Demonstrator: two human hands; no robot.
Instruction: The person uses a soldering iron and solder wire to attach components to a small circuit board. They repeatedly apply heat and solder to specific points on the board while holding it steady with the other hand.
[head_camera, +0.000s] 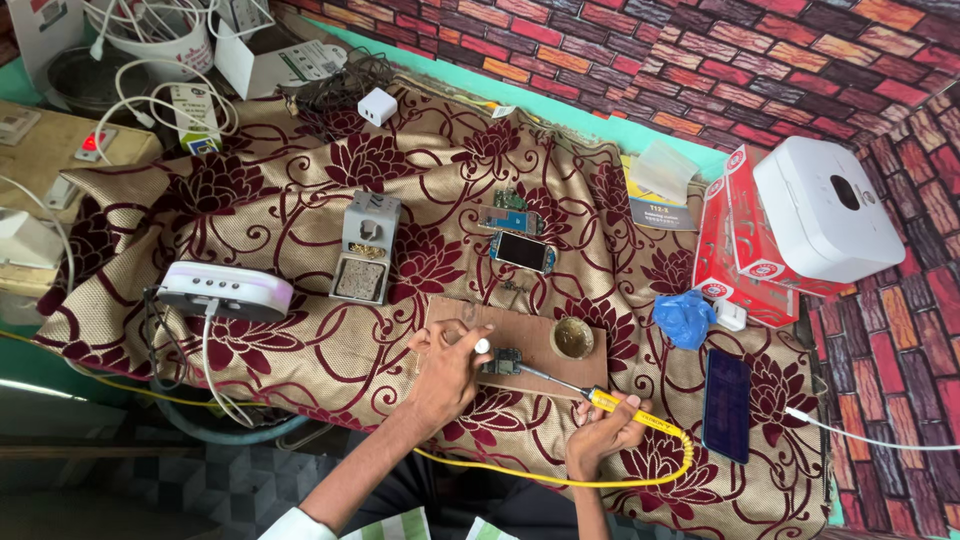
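Circuit board (507, 361) on a wooden board (540, 338), under a soldering iron (590, 395).
Left hand (447, 365) rests at the circuit board's left edge, fingers pinching a small white piece (482, 346); right hand (603, 432) has its fingers clenched round the iron's yellow handle, tip touching the circuit board. A phone (727, 404) lies to the right on the floral cloth (300, 230).

A beige cloth (300, 210) with maroon flowers, a yellow-handled soldering iron (600, 400), red boxes (740, 250) and a blue phone (727, 405).
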